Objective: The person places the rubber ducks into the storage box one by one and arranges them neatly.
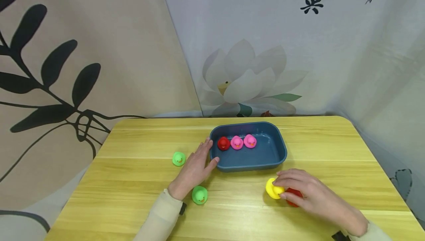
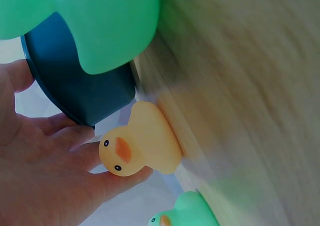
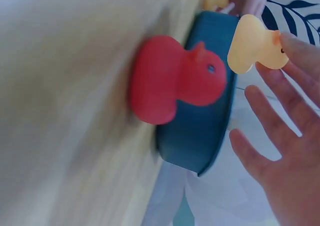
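Observation:
My right hand [image 1: 310, 191] pinches a yellow toy duck [image 1: 270, 190] by the head; the right wrist view shows this duck [image 3: 247, 43] raised off the table. Partly under that hand, a red duck [image 1: 294, 199] sits on the table. My left hand [image 1: 195, 168] rests against the left end of a dark blue bin [image 1: 265, 156], fingers extended along its side and thumb at its front corner. Beside the left hand stands another yellow duck [image 2: 155, 141], seen in the left wrist view and hidden from the head camera.
Inside the bin sit a red duck [image 1: 223, 143] and two pink ducks [image 1: 237, 143]. One green duck [image 1: 179, 159] is left of my left hand, another green duck [image 1: 200, 195] by the wrist. A printed cloth [image 1: 149, 49] hangs behind the wooden table [image 1: 126, 182].

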Tool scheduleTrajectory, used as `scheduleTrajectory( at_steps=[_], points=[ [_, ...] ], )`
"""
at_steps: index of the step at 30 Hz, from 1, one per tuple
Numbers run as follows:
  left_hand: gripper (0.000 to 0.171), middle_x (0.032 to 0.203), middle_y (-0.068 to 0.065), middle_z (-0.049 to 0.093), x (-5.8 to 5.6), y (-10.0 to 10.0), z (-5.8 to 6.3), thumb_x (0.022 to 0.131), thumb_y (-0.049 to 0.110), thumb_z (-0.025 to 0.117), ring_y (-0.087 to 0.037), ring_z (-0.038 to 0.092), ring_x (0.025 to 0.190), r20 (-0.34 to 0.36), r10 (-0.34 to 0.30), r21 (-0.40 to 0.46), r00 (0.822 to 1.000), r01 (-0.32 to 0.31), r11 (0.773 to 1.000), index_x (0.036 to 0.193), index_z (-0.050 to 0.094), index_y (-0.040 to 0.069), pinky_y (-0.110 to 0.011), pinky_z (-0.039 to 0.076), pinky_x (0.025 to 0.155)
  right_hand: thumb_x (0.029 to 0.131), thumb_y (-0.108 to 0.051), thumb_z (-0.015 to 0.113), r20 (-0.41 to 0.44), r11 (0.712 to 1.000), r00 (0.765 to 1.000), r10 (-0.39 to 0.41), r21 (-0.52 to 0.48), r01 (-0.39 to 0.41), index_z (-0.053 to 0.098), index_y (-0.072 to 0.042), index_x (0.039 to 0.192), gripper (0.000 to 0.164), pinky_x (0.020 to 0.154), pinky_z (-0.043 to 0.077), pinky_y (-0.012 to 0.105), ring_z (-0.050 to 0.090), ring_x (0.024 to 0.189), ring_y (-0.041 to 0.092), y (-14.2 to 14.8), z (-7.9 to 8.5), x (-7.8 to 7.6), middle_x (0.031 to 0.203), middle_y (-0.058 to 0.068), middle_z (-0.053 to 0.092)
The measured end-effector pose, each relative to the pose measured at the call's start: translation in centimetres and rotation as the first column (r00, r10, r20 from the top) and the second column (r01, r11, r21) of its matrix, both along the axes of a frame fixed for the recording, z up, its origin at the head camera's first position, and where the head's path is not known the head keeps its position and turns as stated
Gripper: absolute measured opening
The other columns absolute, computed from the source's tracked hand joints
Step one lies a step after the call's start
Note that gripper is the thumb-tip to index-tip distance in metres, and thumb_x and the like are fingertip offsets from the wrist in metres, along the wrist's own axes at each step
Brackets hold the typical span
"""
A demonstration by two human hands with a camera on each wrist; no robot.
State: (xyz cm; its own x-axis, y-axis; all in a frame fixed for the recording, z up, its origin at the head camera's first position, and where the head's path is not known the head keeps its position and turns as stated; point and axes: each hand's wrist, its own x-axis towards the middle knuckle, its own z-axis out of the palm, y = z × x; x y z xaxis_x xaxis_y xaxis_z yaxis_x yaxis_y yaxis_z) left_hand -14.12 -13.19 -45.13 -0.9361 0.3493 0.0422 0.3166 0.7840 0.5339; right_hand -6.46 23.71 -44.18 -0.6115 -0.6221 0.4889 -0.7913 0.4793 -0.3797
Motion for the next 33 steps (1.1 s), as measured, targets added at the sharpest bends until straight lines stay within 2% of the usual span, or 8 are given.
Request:
scheduleTrajectory(
  at_steps=[3, 5, 9, 14, 19, 23, 29, 33],
  points=[
    [0.073, 0.171, -0.01, 0.023, 0.1, 0.0, 0.0, 0.107, 0.046, 0.053, -0.037, 0.027, 0.154, 0.005, -0.001, -0.002, 1.0, 0.001, 1.0, 0.162, 0.032, 0.004, -0.068, 0.029, 0.116, 0.098, -0.036, 0.072, -0.038, 1.0, 0.999, -0.005, -0.03, 0.004, 0.076, -0.02, 0.12, 0.027, 0.112, 0.031, 0.01, 0.065, 0.113, 0.02, -0.1, 0.3, -0.4, 0.122, -0.001, 0.072],
    [0.073, 0.17, -0.01, 0.023, 0.1, 0.0, 0.0, 0.107, 0.046, 0.053, -0.037, 0.027, 0.154, 0.005, 0.002, -0.002, 1.0, -0.002, 1.0, 0.162, 0.032, 0.004, -0.068, 0.029, 0.116, 0.102, -0.042, 0.063, -0.058, 0.999, 0.998, -0.005, -0.052, 0.002, 0.077, -0.019, 0.119, 0.032, 0.111, 0.034, 0.011, 0.066, 0.113, 0.02, -0.3, 0.6, -0.6, 0.122, 0.0, 0.072],
    [0.073, 0.171, -0.009, 0.023, 0.1, 0.0, 0.0, 0.107, 0.047, 0.053, -0.035, 0.026, 0.155, 0.008, 0.007, -0.004, 1.0, -0.007, 1.0, 0.162, 0.031, 0.005, -0.066, 0.029, 0.117, 0.103, -0.048, 0.056, -0.061, 0.996, 0.998, -0.035, -0.085, 0.029, 0.077, -0.017, 0.118, 0.041, 0.107, 0.038, 0.01, 0.066, 0.112, 0.02, -0.6, 1.0, -1.0, 0.121, 0.002, 0.072],
    [0.073, 0.171, -0.009, 0.022, 0.1, 0.0, 0.0, 0.107, 0.047, 0.053, -0.035, 0.027, 0.154, 0.003, 0.006, -0.003, 1.0, -0.006, 1.0, 0.162, 0.031, 0.005, -0.066, 0.029, 0.117, 0.101, -0.052, 0.055, -0.015, 0.992, 0.996, -0.089, -0.086, 0.088, 0.078, -0.017, 0.119, 0.045, 0.103, 0.039, 0.008, 0.067, 0.112, 0.02, -0.8, 1.7, -1.3, 0.122, 0.002, 0.072],
    [0.073, 0.171, -0.01, 0.022, 0.1, 0.0, 0.0, 0.107, 0.046, 0.054, -0.036, 0.028, 0.154, 0.003, 0.003, -0.004, 1.0, -0.003, 1.0, 0.162, 0.031, 0.005, -0.067, 0.029, 0.116, 0.1, -0.049, 0.058, 0.012, 0.99, 0.995, -0.099, -0.095, 0.1, 0.077, -0.018, 0.118, 0.041, 0.103, 0.04, 0.008, 0.068, 0.111, 0.02, -0.9, 2.2, -1.8, 0.123, 0.001, 0.071],
    [0.073, 0.171, -0.01, 0.023, 0.1, 0.0, 0.0, 0.107, 0.046, 0.054, -0.036, 0.028, 0.154, 0.002, 0.005, -0.001, 1.0, -0.005, 1.0, 0.162, 0.032, 0.004, -0.067, 0.029, 0.116, 0.101, -0.044, 0.061, 0.012, 0.989, 0.996, -0.092, -0.116, 0.093, 0.077, -0.017, 0.118, 0.035, 0.102, 0.041, 0.008, 0.068, 0.11, 0.02, -1.0, 2.3, -2.3, 0.123, 0.001, 0.071],
    [0.073, 0.171, -0.009, 0.023, 0.1, 0.1, 0.1, 0.107, 0.047, 0.053, -0.035, 0.028, 0.154, 0.008, 0.007, -0.009, 1.0, -0.007, 1.0, 0.162, 0.032, 0.005, -0.067, 0.03, 0.116, 0.101, -0.046, 0.059, -0.029, 0.983, 0.994, -0.103, -0.158, 0.097, 0.077, -0.012, 0.117, 0.041, 0.101, 0.042, 0.009, 0.069, 0.109, 0.022, -1.3, 2.3, -3.4, 0.12, 0.004, 0.072],
    [0.072, 0.17, -0.01, 0.023, 0.1, 0.1, 0.1, 0.107, 0.046, 0.054, -0.035, 0.028, 0.154, 0.009, 0.004, -0.003, 1.0, -0.004, 1.0, 0.162, 0.032, 0.004, -0.067, 0.03, 0.116, 0.095, -0.027, 0.077, -0.02, 0.98, 0.991, -0.135, -0.152, 0.131, 0.077, -0.011, 0.116, 0.027, 0.101, 0.041, 0.008, 0.069, 0.109, 0.023, -1.3, 2.3, -4.1, 0.119, 0.004, 0.073]
  ],
)
